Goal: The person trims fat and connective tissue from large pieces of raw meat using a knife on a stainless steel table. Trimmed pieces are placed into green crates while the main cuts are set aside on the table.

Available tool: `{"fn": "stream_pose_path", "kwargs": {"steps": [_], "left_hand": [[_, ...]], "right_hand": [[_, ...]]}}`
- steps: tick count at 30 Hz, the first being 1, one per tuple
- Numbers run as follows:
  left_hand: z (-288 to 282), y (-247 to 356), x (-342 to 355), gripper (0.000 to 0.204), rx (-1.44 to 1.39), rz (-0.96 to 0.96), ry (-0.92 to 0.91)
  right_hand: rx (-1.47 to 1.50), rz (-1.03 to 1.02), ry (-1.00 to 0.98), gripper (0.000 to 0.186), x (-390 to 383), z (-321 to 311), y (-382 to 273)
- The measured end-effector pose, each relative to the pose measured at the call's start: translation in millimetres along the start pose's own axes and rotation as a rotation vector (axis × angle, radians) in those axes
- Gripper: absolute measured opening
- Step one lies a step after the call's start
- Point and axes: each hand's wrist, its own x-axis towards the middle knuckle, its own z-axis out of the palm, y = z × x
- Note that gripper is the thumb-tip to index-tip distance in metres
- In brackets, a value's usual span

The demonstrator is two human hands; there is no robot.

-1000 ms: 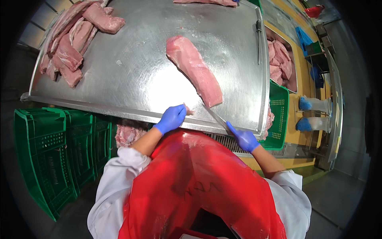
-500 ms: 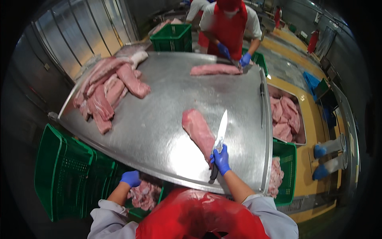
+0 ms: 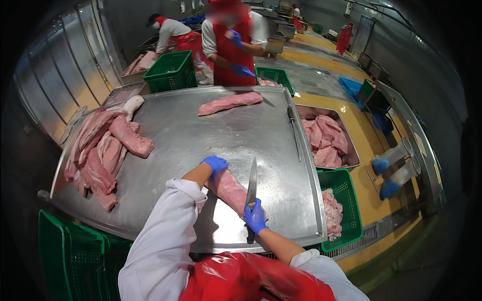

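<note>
On the steel table a long pink pork loin [image 3: 230, 192] lies slantwise in front of me. My left hand [image 3: 216, 164], in a blue glove, grips its far end, the fingers bent over the meat. In my right hand [image 3: 255, 217], also gloved in blue, is a knife [image 3: 252, 183] with a black handle. Its blade points away from me, beside the loin's near end, and the right hand rests against that end. Whether the edge touches the meat, I cannot tell.
A pile of pork loins [image 3: 103, 150] covers the table's left side. Opposite, a co-worker [image 3: 233, 45] stands behind another loin [image 3: 230, 103]. A sharpening steel [image 3: 294, 131] lies near the right edge, beyond it a metal bin of meat [image 3: 325, 139] and a green crate [image 3: 351, 210] of trimmings.
My left hand has come up from over the crate of scraps below the table onto the loin's far end. The co-worker's hands have lifted off their loin. My view has shifted.
</note>
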Motion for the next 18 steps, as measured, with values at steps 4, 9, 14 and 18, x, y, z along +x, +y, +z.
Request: {"fn": "stream_pose_path", "kwargs": {"steps": [4, 9, 14, 18], "left_hand": [[-25.3, 27.6, 23.9, 0.099, 0.058, -0.049, -0.202], [4.7, 23.8, -31.8, 0.096, 0.036, -0.143, 0.001], [56.7, 43.4, -89.0, 0.091, -0.215, -0.189, 0.090], [100.9, 81.1, -128.6, 0.085, -0.403, -0.389, 0.278]], "right_hand": [[0.076, 0.146, 0.078, 0.038, -0.3, -8.7, 33.2], [-0.160, -0.069, 0.054, 0.038, 2.8, -25.7, 1.5], [-0.502, -0.074, -0.164, 0.044, 20.3, -52.5, -0.3], [-0.413, -0.148, -0.242, 0.048, 30.4, -51.3, 12.0]]}}
